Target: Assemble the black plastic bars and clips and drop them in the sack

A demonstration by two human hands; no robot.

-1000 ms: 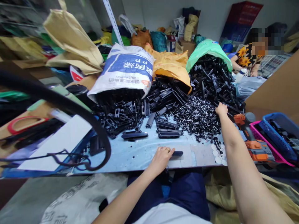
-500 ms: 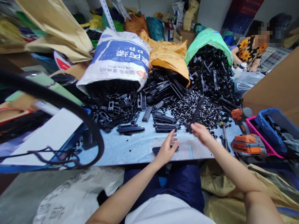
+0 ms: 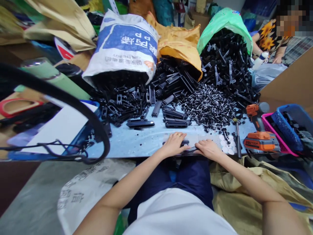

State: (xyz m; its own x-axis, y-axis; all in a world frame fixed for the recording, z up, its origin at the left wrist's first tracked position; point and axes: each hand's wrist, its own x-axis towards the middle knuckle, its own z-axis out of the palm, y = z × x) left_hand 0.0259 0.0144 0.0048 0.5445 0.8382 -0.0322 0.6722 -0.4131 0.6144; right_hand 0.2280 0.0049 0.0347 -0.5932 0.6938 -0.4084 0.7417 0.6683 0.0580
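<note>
My left hand (image 3: 175,144) lies low over the front edge of the bench, its fingers closed around a long black plastic part (image 3: 185,142) that is partly covered by the hand. Close on its right, my right hand (image 3: 208,149) pinches a thin black plastic strip (image 3: 193,149) whose tip points towards the left hand. Whether the strip touches the other part is hidden by the fingers. Just behind the hands lie stacked black plastic parts (image 3: 176,122), and a single similar one (image 3: 140,123) sits further left.
A heap of small pins (image 3: 210,106) spreads behind. Black parts spill from a white sack (image 3: 124,49), an orange sack (image 3: 179,40) and a green sack (image 3: 225,24). On the right are a hammer (image 3: 238,138), a cordless drill (image 3: 260,140) and a blue basket (image 3: 290,130). Another person sits back right.
My right hand has brought the black strip down and left from the pin heap to the bench edge. The left hand, spread before, has closed on the part there. The view has tilted down.
</note>
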